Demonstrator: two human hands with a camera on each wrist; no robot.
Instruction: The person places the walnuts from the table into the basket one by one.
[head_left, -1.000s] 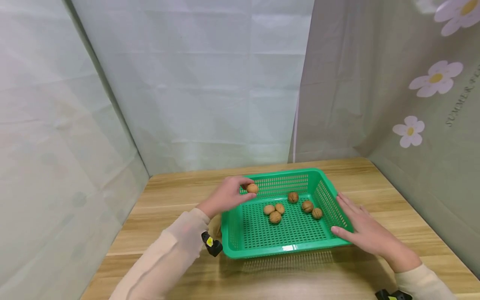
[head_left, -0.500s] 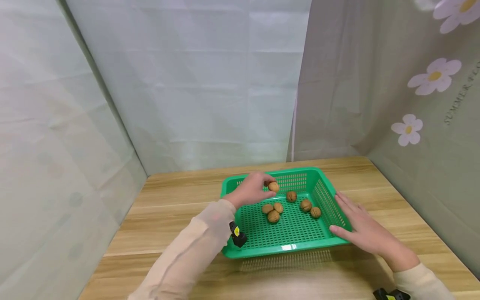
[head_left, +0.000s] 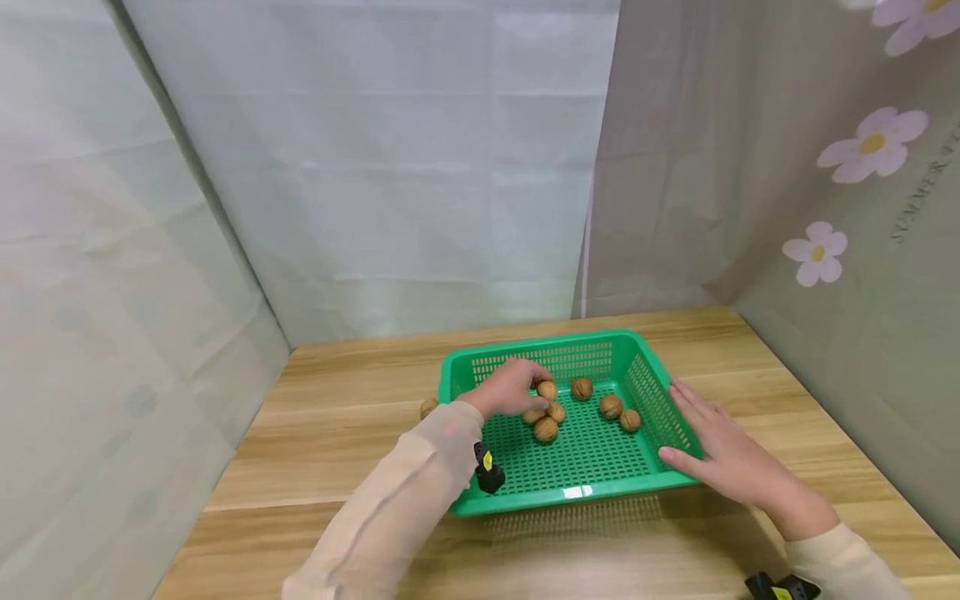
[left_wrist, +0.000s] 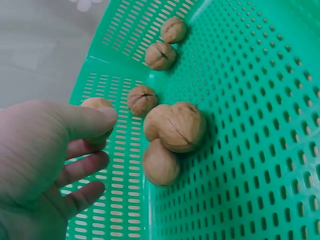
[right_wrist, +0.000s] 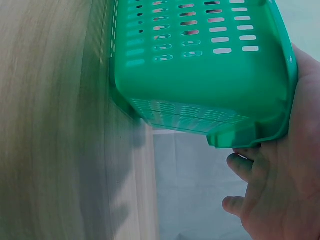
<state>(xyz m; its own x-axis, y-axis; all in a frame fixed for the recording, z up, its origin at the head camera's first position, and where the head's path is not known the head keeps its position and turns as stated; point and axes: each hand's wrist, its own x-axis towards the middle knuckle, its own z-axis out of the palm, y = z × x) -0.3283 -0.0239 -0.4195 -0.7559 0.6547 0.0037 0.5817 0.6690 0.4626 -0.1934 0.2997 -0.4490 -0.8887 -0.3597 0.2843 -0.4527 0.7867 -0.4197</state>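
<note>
My left hand [head_left: 510,387] reaches down into the green plastic basket [head_left: 525,498] and pinches a walnut [head_left: 547,391] between thumb and fingers. In the left wrist view, the thumb partly covers this walnut [left_wrist: 96,103]. Just under the hand lies a cluster of three walnuts [head_left: 546,430]. Further right on the basket floor sit a walnut [head_left: 581,388] near the back wall and two more, one being a walnut [head_left: 630,421] near the right wall. My right hand [head_left: 731,458] rests against the basket's right rim, its fingers straight; the right wrist view shows the palm beside the rim [right_wrist: 291,65].
The basket stands on a wooden table [head_left: 330,417]. Another walnut [head_left: 428,407] lies on the table just outside the basket's left wall. Pale hanging sheets [head_left: 420,208] close off the back and both sides.
My left hand has moved right from the basket's left rim, then lowered the held walnut into the basket beside the cluster. My right hand has stayed at the right rim.
</note>
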